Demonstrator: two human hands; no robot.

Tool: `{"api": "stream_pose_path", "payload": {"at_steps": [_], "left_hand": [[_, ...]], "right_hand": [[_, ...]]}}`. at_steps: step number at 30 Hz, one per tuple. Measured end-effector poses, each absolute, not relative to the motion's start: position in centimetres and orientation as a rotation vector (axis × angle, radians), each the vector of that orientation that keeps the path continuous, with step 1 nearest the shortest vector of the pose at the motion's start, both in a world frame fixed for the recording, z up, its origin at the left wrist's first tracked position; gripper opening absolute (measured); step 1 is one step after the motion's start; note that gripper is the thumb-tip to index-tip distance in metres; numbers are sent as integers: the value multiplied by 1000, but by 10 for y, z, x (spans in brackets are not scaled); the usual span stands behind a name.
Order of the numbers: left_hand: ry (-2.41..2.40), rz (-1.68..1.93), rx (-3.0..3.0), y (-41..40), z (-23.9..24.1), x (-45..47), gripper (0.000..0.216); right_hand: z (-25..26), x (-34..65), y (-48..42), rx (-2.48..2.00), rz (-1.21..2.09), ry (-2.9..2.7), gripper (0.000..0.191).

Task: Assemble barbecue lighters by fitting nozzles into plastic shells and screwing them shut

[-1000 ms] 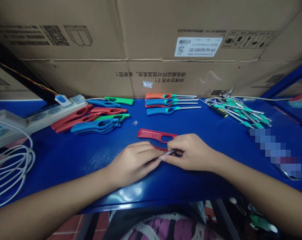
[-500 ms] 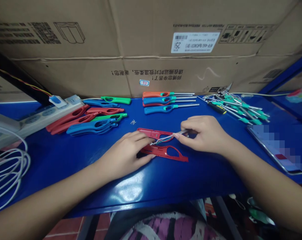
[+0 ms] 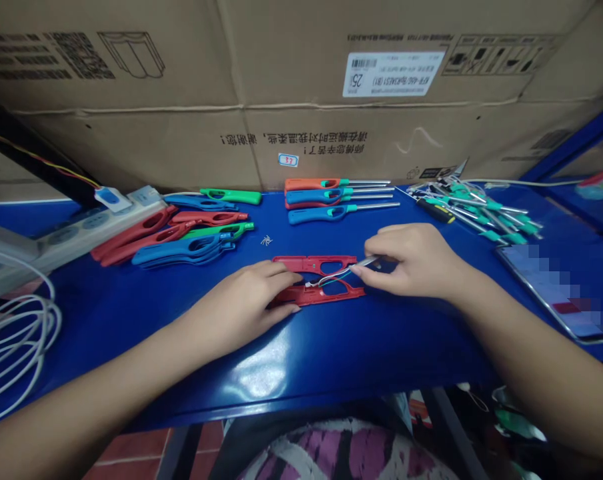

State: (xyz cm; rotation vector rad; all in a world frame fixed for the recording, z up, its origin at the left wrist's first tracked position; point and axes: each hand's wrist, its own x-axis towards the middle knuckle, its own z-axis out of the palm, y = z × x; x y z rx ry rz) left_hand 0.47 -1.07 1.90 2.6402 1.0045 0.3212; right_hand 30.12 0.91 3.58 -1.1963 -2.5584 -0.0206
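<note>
"Centre of the lot?"

"One nearer red plastic handle shell with an oval opening (image 3: 308,297), on the glossy blue surface (image 3: 381,350), between front and back edges. One farther red plastic handle shell (image 3: 301,264), just behind it, roughly parallel."

"Hands?"

"Apart. Left hand (image 3: 254,293): thumb and fingers clamped about the nearer shell's left end. Right hand (image 3: 406,259): thumb and fingers pinched on a slim silvery metal rod (image 3: 370,261), by the shells' right ends. Thin white and green wires (image 3: 335,275) run from it to a small white connector (image 3: 311,285) over the nearer shell; contact there, cannot tell."

"Back edge?"

"Middle: stacked orange, blue and red plastic lighters with metal rods (image 3: 308,198). Towards the left corner: red, blue and green plastic handles (image 3: 166,253), beside a white power strip (image 3: 106,219). Towards the right corner: a heap of metal rods with teal collars (image 3: 486,207), plus a black-and-yellow-handled tool (image 3: 437,211)."

"Remainder?"

"Tiny pale slivers (image 3: 266,241), too small to identify, between the farther shell and the back edge. Flat phone (image 3: 546,293), partly pixelated, right edge."
</note>
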Motion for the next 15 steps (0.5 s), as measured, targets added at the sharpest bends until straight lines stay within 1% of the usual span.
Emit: {"api": "stream_pose_path", "payload": {"at_steps": [5,11,15], "left_hand": [[1019,232,2612,-11,22,5,19],[1002,247,2614,-11,22,5,20],[997,266,2618,-12,20,5,30]], "right_hand": [[34,300,10,-1174,-1,-2593,41],[32,302,12,-1234,1,-2670,36],[33,300,12,-1284,20,-2728,38]]}}
